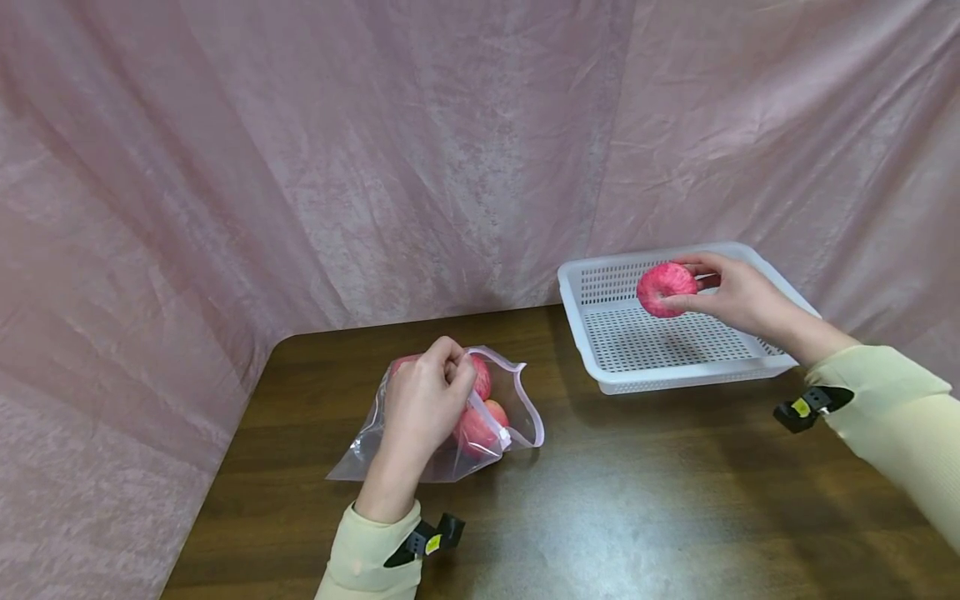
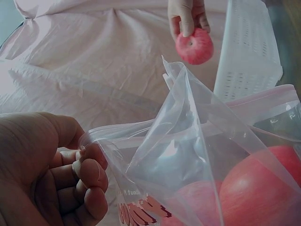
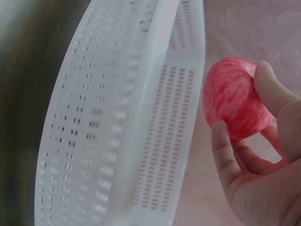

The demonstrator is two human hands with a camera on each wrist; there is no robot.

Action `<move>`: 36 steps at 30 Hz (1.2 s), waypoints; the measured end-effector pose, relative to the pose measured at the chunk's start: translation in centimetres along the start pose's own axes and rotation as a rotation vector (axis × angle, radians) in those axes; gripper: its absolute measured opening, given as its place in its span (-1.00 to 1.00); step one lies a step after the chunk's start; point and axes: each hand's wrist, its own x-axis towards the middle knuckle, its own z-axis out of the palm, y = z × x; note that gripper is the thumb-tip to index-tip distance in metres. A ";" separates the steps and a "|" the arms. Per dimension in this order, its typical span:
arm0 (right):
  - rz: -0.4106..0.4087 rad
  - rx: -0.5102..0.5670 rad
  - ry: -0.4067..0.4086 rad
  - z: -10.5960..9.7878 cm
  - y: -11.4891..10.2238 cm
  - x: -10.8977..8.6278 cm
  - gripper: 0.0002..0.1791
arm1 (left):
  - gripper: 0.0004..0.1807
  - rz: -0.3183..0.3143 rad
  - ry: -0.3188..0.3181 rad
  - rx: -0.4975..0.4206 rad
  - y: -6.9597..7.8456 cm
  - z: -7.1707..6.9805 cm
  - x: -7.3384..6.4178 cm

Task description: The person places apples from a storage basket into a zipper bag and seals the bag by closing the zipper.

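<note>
A red apple (image 1: 666, 289) is gripped between the thumb and fingers of my right hand (image 1: 738, 300), held up over the white basket (image 1: 600, 360). In the right wrist view the same apple (image 3: 235, 96) shows beside the basket's slotted wall (image 3: 160, 141). My left hand (image 1: 427, 396) pinches the rim of a clear zip bag (image 1: 528, 408), whose mouth gapes to the right. Several red apples (image 1: 476, 429) lie inside the bag, partly behind the hand. The left wrist view shows the bag's edge (image 2: 117, 129) caught between thumb and finger, with apples (image 2: 263, 188) behind the plastic.
The bag and basket stand on a brown wooden table (image 1: 600, 500), the basket at its back right. A pink cloth (image 1: 420, 167) hangs behind the table and down its left side. A black wrist camera (image 1: 802, 410) sits on each sleeve.
</note>
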 end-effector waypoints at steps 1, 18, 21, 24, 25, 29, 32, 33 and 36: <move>-0.002 0.012 0.002 0.1 -0.2 -0.1 -0.15 | -0.92 0.000 -0.001 -0.001 0.0 0.0 0.0; 0.039 0.120 0.004 0.8 -3.4 -1.7 -0.08 | -0.91 0.007 -0.014 -0.014 0.1 0.1 0.2; 0.051 0.149 -0.005 0.9 -4.1 -1.9 -0.07 | -0.91 0.010 -0.009 -0.014 0.2 0.2 0.2; 0.063 0.184 -0.017 1.0 -4.5 -2.1 -0.07 | -0.91 0.011 -0.008 -0.012 0.1 0.2 0.2; 0.063 0.195 -0.021 1.0 -4.7 -2.2 -0.07 | -0.91 0.011 -0.008 -0.012 0.1 0.3 0.2; 0.054 0.240 -0.039 1.3 -5.2 -2.5 -0.11 | -0.91 0.006 -0.012 -0.013 0.1 0.3 0.2; 0.038 0.269 -0.050 1.6 -5.6 -2.7 -0.15 | -0.91 0.004 -0.014 -0.014 0.1 0.3 0.2; 0.033 0.280 -0.054 1.7 -5.8 -2.7 -0.17 | -0.91 0.002 -0.015 -0.014 0.1 0.3 0.2; 0.018 0.308 -0.059 2.1 -6.4 -2.9 -0.20 | -0.91 -0.003 -0.018 -0.016 0.0 0.3 0.2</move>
